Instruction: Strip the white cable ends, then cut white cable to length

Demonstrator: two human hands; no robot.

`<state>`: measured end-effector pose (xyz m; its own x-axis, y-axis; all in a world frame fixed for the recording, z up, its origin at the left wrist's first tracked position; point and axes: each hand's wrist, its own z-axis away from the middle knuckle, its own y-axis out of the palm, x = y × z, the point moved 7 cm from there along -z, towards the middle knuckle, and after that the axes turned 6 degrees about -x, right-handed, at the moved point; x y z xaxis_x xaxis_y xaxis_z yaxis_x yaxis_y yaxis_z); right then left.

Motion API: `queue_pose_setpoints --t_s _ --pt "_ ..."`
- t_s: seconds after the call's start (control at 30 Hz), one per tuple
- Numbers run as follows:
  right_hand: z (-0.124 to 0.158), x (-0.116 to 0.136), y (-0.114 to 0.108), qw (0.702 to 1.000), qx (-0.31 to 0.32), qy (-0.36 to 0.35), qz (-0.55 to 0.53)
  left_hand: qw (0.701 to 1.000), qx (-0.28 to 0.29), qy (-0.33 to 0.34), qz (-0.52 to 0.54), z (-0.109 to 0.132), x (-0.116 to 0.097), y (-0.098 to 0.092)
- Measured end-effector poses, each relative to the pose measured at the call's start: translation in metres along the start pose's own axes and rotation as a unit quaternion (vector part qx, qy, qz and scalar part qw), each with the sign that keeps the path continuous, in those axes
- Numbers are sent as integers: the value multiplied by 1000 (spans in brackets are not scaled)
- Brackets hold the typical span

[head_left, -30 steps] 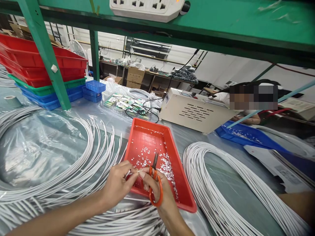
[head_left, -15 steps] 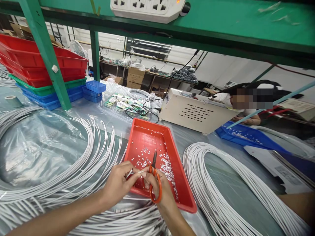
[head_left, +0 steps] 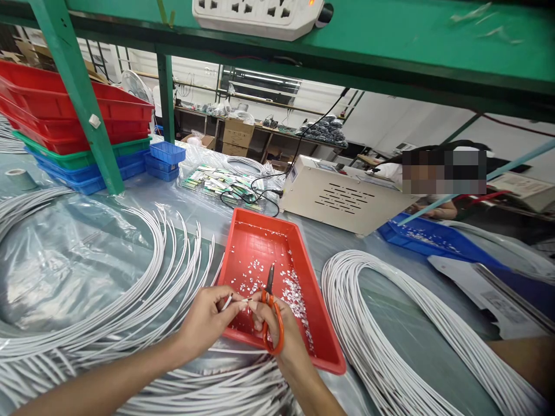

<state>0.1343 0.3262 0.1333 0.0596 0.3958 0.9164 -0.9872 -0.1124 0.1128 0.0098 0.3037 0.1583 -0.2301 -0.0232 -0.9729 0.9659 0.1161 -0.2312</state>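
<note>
Above the red tray, likely there to catch scraps, the left hand pinches a white cable; the right hand clasps orange-handled scissors, seemingly to have them handy.

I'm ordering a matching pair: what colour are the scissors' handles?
Orange; the handles show best in the head view.
</note>
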Motion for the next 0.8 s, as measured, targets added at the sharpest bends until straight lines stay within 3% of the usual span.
queue_pose_setpoints --t_s 0.23,0.37,0.5,0.6,0.7,0.8 --pt "-5 4 -6 1000 -15 -14 5 998 23 10 51 -2 -5 0" --pt "-15 16 -17 992 -33 -78 98 998 23 10 57 -3 -5 -1" --pt "-20 35 -34 941 -106 -202 252 997 28 6 75 -4 -3 -1" --pt "-17 41 -38 910 -137 -241 309 996 32 -1 81 -5 -2 -1" --pt "-13 38 -31 922 -107 -223 298 995 34 -8 89 -4 -3 0" --pt "-4 37 -16 947 -40 -216 234 994 40 -17 98 -4 -4 1"
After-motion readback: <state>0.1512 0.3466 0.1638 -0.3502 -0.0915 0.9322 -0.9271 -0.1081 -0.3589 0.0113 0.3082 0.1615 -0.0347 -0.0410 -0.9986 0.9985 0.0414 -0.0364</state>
